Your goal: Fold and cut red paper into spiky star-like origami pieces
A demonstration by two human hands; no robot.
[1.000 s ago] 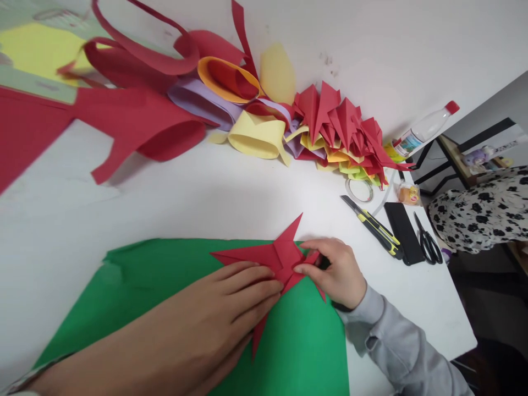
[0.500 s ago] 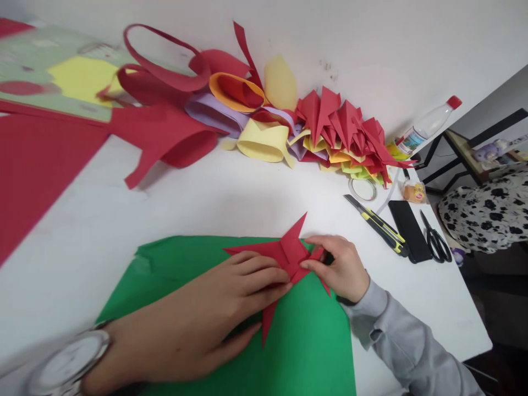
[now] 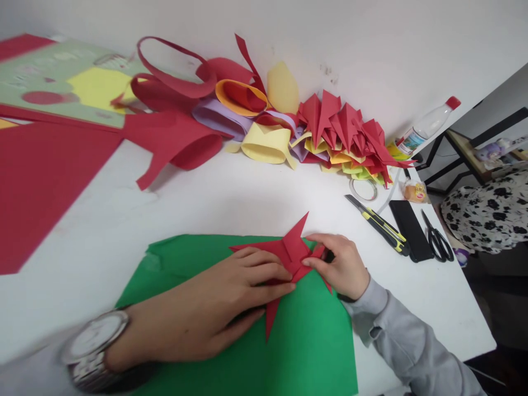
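Observation:
A red folded-paper star [image 3: 295,242] with several long points lies on a green paper sheet [image 3: 317,335]. My left hand [image 3: 239,286], with a watch at the wrist, rests flat over its left part, fingers stretched out and pressing it down. At the star's right side my right hand [image 3: 342,264] is closed, pinching a paper point between thumb and index finger. Part of that point is hidden inside the fingers. The other points stick out up, left and down from under the hands.
Behind are paper crowns [image 3: 266,143] and a pile of red paper stars [image 3: 330,121]. To the right lie a tape roll [image 3: 363,190], a utility knife [image 3: 381,225], a black phone-like slab [image 3: 410,231] and scissors [image 3: 437,239]. A bottle [image 3: 429,126] stands farther back. Red paper [image 3: 49,187] is at left.
The view has shifted slightly, so the things at left appear farther right. Both hands keep their places on the star, with the same pinch on the right.

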